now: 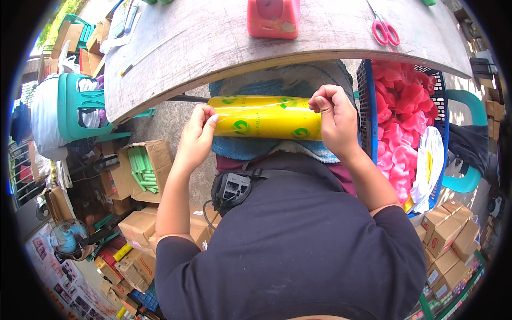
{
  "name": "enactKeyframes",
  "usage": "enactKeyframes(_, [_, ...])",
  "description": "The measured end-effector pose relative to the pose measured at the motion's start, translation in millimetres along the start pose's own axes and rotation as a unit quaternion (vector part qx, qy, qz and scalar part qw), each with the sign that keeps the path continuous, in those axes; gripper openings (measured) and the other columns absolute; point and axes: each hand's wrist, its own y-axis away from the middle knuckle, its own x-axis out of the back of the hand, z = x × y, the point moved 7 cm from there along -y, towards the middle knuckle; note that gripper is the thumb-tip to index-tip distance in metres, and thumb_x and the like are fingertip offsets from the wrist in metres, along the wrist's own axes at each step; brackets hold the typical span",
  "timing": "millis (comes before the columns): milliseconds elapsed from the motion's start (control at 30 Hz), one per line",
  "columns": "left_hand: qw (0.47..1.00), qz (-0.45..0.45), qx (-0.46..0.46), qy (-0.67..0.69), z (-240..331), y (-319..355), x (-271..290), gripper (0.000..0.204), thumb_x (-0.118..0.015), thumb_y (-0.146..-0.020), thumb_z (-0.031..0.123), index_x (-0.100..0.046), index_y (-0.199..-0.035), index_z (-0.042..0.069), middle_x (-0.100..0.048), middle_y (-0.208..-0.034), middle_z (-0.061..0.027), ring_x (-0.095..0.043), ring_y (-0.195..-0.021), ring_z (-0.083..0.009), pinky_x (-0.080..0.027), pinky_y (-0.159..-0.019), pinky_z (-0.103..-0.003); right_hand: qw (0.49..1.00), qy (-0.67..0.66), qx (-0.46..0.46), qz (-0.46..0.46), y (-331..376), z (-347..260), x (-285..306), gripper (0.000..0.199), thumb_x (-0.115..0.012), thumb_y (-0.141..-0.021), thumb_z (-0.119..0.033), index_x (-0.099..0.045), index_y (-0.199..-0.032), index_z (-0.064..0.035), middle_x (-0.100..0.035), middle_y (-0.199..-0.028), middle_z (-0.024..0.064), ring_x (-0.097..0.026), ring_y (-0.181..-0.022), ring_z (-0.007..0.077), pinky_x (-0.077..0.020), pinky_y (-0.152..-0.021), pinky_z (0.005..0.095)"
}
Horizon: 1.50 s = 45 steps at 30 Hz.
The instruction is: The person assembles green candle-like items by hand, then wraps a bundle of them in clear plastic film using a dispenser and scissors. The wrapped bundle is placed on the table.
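Observation:
A yellow roll of plastic film (261,118) with green round marks lies crosswise over my lap, on a blue towel (234,148). My left hand (197,136) is closed at its left end, thumb and fingertips pinched together at the glossy film. At the right end my right hand (336,117) is closed too, its thumb against the curled fingers on the film's upper edge. Whether a thin film edge lies between the fingertips is too small to make out.
Ahead stands a table (202,48) with a red tape dispenser (272,21) and pink-handled scissors (384,32). A blue basket (367,106) of pink petal-like pieces is at my right. A carton (160,149) of green rolls and a teal chair (80,109) are to the left.

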Motion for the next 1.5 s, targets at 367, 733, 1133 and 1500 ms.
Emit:
enactKeyframes(367, [0.913,0.054,-0.274,-0.297,97,19,19,0.008,-0.076,-0.080,0.012,-0.071,-0.082,0.006,-0.056,-0.071,-0.0024,-0.052,-0.071,-0.0158,-0.043,-0.070,-0.034,0.992,0.026,0.124,0.023,11,-27,16,0.005,-0.055,-0.096,0.003,-0.053,-0.097,-0.0007,-0.058,-0.084,0.0086,-0.060,-0.072,0.0162,-0.0509,-0.068,0.0276])
enactKeyframes(733, [0.877,0.194,-0.406,-0.167,173,51,48,0.015,-0.080,-0.074,0.007,-0.075,-0.088,0.008,-0.058,-0.069,0.0002,-0.053,-0.064,-0.0145,-0.046,-0.062,-0.031,0.947,-0.029,0.311,0.078,-25,-122,67,0.005,-0.053,-0.098,0.003,-0.053,-0.102,0.0016,-0.059,-0.086,0.0076,-0.056,-0.070,0.0095,-0.0484,-0.066,0.0213])
enactKeyframes(1133, [0.793,0.256,-0.492,-0.250,207,29,80,0.010,-0.076,-0.075,-0.003,-0.072,-0.084,0.002,-0.061,-0.071,-0.0023,-0.056,-0.067,-0.0146,-0.045,-0.061,-0.027,0.925,0.023,0.359,0.121,-52,-134,79,0.005,-0.054,-0.099,-0.003,-0.054,-0.102,0.0006,-0.063,-0.079,0.0083,-0.059,-0.065,0.0102,-0.0483,-0.060,0.0215])
enactKeyframes(1500, [0.827,0.214,-0.454,-0.253,200,22,78,0.009,-0.075,-0.081,0.007,-0.070,-0.084,0.001,-0.060,-0.076,-0.0050,-0.055,-0.072,-0.0164,-0.050,-0.074,-0.031,0.937,-0.041,0.331,0.102,-26,-152,82,0.006,-0.053,-0.100,-0.004,-0.054,-0.101,0.0024,-0.061,-0.082,0.0076,-0.059,-0.069,0.0095,-0.0480,-0.062,0.0212])
